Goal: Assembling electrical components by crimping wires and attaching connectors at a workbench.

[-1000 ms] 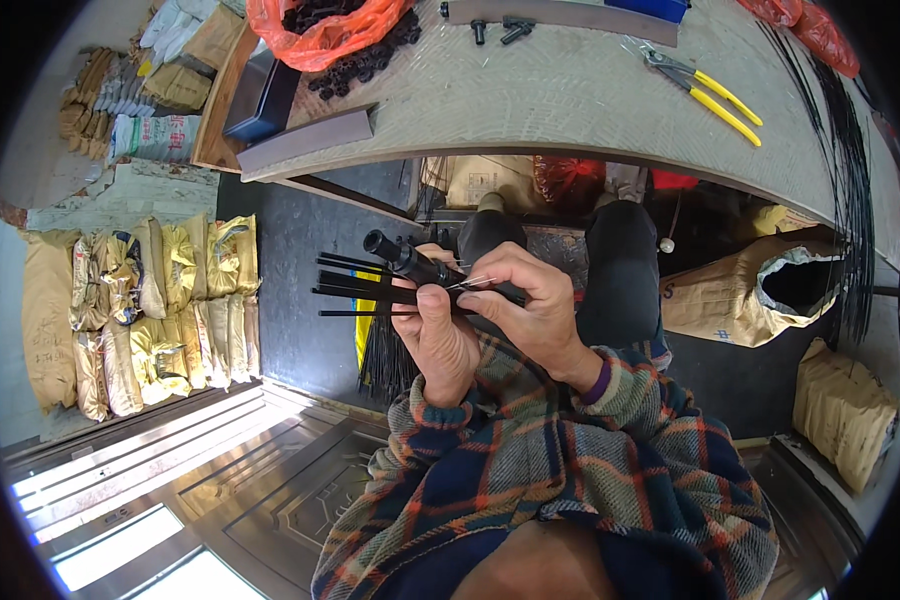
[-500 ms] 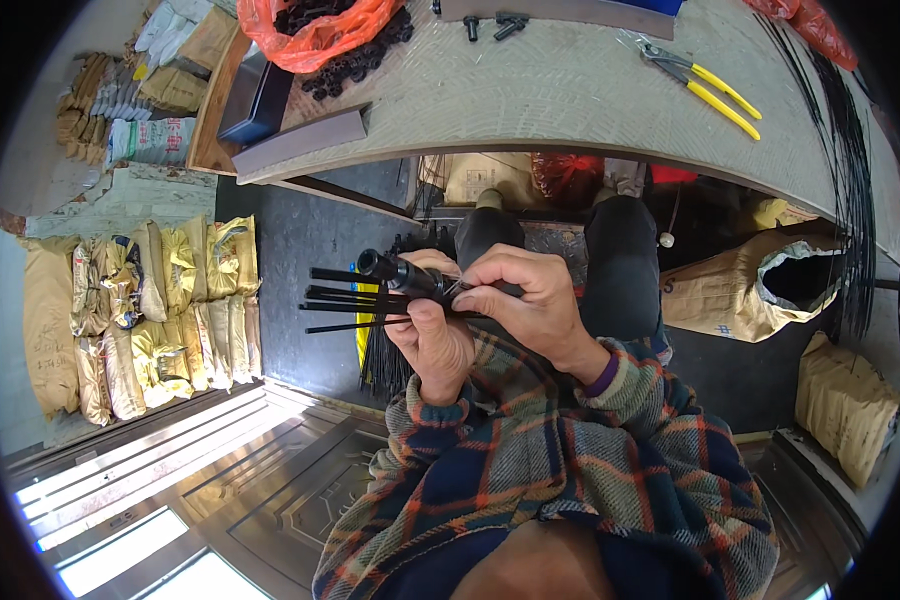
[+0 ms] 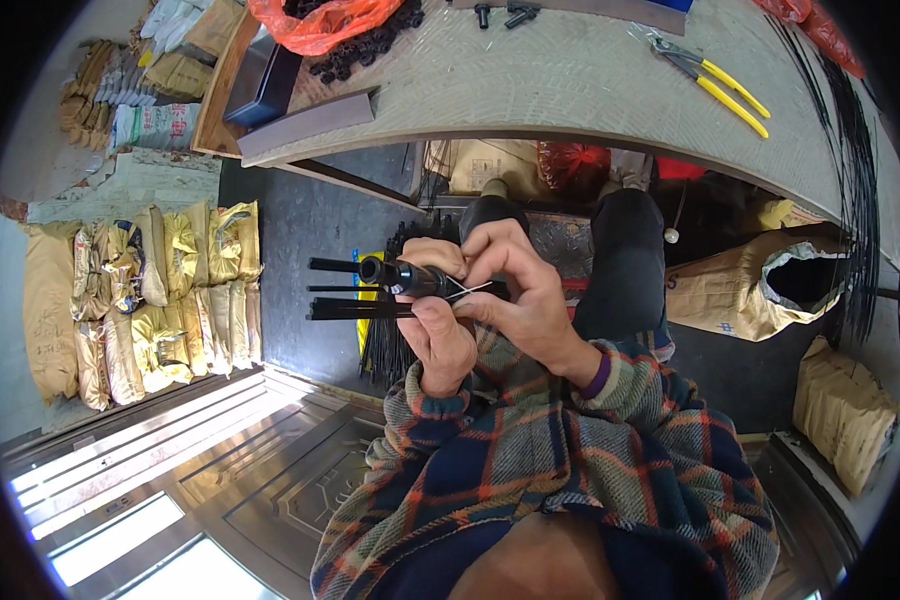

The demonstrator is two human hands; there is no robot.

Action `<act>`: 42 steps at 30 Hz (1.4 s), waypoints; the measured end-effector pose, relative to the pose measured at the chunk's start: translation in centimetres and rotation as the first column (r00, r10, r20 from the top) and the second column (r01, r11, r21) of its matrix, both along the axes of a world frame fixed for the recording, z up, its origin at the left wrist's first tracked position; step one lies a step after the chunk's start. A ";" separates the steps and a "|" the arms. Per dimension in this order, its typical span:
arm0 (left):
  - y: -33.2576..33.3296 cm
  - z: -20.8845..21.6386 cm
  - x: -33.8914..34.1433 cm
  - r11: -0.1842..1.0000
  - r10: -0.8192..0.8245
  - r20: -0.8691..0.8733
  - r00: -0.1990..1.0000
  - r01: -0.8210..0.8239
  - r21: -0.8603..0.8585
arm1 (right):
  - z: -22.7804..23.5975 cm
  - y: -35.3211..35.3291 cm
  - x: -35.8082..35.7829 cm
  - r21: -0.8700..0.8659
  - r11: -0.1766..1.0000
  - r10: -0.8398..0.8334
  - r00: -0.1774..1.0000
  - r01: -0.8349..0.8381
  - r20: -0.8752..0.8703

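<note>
My left hand (image 3: 440,345) is closed around a black tubular fitting (image 3: 406,277) with a round open end, held over my lap. Several thin black rods (image 3: 355,310) run alongside the fitting and stick out to the left. At the fitting's right end, two thin pale wire ends (image 3: 473,290) cross in an X. My right hand (image 3: 525,300) is beside them, thumb and forefinger bent in a pinch at the wire. Part of the bundle is hidden behind my fingers.
Yellow-handled pincers (image 3: 722,95) lie on the workbench (image 3: 530,95). Small black parts (image 3: 355,58) spill from an orange plastic bag (image 3: 325,25). An open paper sack (image 3: 730,290) lies at the right; long black strips (image 3: 850,190) hang over the bench edge. Filled bags (image 3: 155,300) line the left.
The rods have drawn closer together and the fitting has turned slightly. Crossed wire ends now show between my hands. My right fingers have shifted and spread a little.
</note>
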State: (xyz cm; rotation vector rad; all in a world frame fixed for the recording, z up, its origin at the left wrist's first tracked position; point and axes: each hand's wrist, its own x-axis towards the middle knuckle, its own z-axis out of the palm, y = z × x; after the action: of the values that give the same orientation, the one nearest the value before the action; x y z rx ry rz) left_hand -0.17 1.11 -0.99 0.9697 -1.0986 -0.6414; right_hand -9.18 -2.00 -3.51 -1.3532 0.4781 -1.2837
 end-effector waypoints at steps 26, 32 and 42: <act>-1.4 0.5 -0.3 0.981 -0.016 0.237 0.971 -0.031 0.191 | 0.5 -5.3 -5.0 0.301 0.828 0.476 0.877 -0.474 0.072; -2.9 0.4 -1.8 0.981 -0.114 0.235 0.965 0.073 0.178 | 1.8 -17.5 -20.9 -0.855 0.493 -0.863 -0.031 0.163 -0.504; -1.9 1.0 -0.4 0.950 -0.270 0.291 0.918 0.204 0.238 | 3.8 -14.5 -19.3 -0.528 0.788 -0.615 0.391 0.316 -0.685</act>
State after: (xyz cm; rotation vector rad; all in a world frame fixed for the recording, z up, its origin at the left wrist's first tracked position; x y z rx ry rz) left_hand -0.55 -0.80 -0.02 1.1539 -1.4779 -0.8260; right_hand -28.45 -16.51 0.25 -2.2248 1.4998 -1.0778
